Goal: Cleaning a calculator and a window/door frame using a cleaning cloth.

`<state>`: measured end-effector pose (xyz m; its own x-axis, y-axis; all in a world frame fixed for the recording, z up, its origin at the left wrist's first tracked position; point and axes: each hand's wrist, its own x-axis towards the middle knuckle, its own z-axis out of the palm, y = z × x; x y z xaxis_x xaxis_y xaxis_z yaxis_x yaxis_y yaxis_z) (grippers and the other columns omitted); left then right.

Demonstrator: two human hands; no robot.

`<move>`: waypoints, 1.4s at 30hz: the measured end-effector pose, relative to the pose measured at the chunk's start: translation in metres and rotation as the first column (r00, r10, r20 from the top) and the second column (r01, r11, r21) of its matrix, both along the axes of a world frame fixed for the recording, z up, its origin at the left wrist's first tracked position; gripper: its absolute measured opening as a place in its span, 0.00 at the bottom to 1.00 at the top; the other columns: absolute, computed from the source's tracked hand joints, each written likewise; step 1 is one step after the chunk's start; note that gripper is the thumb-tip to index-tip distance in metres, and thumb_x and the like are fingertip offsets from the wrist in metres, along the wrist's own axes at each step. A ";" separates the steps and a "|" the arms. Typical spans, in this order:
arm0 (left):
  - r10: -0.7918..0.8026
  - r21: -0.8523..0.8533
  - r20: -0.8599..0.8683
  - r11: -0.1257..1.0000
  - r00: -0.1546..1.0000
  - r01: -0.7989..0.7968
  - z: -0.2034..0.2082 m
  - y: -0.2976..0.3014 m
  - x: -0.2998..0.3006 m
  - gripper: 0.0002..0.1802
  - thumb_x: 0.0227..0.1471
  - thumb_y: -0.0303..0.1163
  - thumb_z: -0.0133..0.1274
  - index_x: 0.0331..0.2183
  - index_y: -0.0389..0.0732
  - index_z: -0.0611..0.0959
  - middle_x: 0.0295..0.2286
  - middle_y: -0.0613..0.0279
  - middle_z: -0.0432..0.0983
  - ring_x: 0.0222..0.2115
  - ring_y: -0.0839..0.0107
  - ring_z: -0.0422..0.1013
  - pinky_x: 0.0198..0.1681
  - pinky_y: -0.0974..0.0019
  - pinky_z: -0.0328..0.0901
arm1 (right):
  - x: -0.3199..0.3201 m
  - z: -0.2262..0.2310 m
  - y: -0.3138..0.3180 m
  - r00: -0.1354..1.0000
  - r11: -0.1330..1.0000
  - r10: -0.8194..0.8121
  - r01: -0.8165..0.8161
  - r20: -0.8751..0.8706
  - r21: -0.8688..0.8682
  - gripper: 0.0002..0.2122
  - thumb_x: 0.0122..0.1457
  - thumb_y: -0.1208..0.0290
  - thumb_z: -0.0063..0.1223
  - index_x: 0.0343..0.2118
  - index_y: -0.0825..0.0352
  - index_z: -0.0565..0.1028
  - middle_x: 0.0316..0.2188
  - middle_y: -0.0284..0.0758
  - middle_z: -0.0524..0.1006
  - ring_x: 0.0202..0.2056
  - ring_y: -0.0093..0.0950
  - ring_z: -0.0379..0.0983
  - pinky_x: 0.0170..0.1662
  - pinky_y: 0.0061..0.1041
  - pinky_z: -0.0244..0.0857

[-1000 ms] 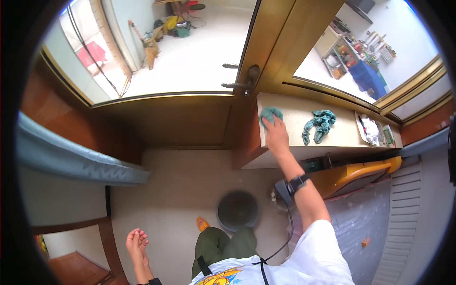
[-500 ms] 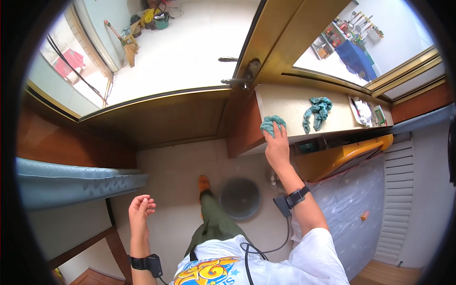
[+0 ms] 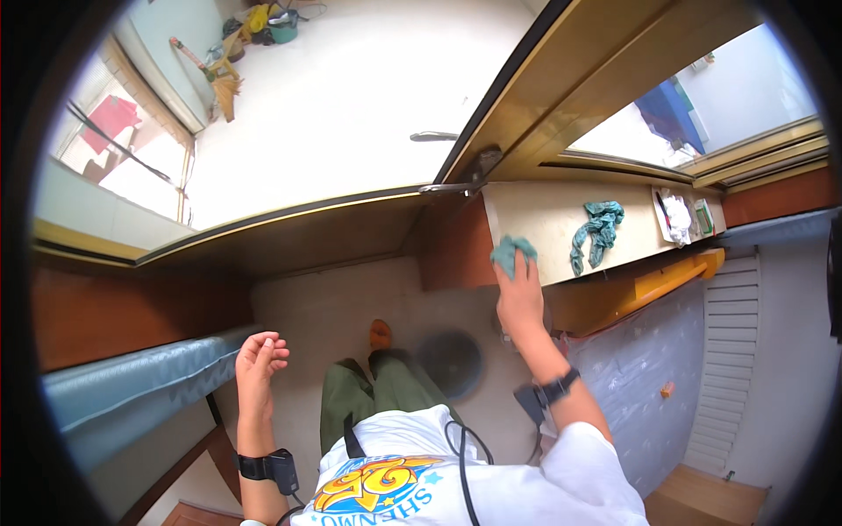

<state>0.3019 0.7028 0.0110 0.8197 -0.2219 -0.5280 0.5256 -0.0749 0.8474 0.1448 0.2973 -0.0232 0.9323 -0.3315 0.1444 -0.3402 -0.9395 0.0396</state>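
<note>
A crumpled green cloth (image 3: 512,254) is in my right hand (image 3: 521,302), pressed at the front left part of the pale cabinet top (image 3: 548,210). My fingers bend over the cloth and hide some of it. A second green cloth (image 3: 600,230), twisted into a loop, lies on the same surface to the right. My left hand (image 3: 261,358) hangs in the air at the left with its fingers curled in and nothing visible in them. Near it is a light-blue cloth cover (image 3: 149,377).
A tray (image 3: 672,219) with white crumpled stuff stands at the cabinet's right end. Behind the cabinet is a brass-coloured door frame (image 3: 561,96) with a lever handle (image 3: 452,188). On the floor a dark round basin (image 3: 447,361) sits near my feet. A yellow curved panel (image 3: 627,289) runs below the cabinet top.
The view has shifted, and the door and cabinet appear lower. My right hand stays on the green cloth near the cabinet's left front. My legs have moved; the left hand keeps its curl.
</note>
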 end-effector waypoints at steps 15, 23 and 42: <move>-0.583 0.003 0.074 0.812 0.809 0.584 0.019 -0.102 0.095 0.10 0.58 0.33 0.48 0.38 0.37 0.76 0.32 0.62 0.74 0.32 0.78 0.71 0.34 0.76 0.65 | 0.080 0.006 -0.016 0.892 0.936 -0.329 0.264 0.310 0.234 0.19 0.47 0.78 0.48 0.45 0.62 0.76 0.49 0.49 0.67 0.47 0.49 0.62 0.50 0.41 0.62; -0.746 0.000 0.012 0.666 0.666 0.746 0.012 -0.130 0.117 0.11 0.57 0.33 0.48 0.39 0.37 0.76 0.32 0.64 0.74 0.32 0.78 0.71 0.35 0.75 0.64 | 0.071 -0.016 -0.006 0.956 0.969 -0.247 0.248 0.157 0.016 0.16 0.46 0.79 0.50 0.41 0.62 0.78 0.50 0.47 0.67 0.48 0.48 0.63 0.49 0.41 0.63; -0.733 0.434 0.626 0.610 0.266 0.662 0.031 -0.257 0.108 0.19 0.49 0.26 0.57 0.44 0.37 0.73 0.37 0.57 0.69 0.27 0.74 0.70 0.28 0.72 0.65 | 0.000 0.018 0.036 0.815 0.852 -0.521 0.477 0.254 0.216 0.20 0.50 0.77 0.50 0.49 0.61 0.71 0.43 0.45 0.73 0.47 0.42 0.67 0.47 0.37 0.63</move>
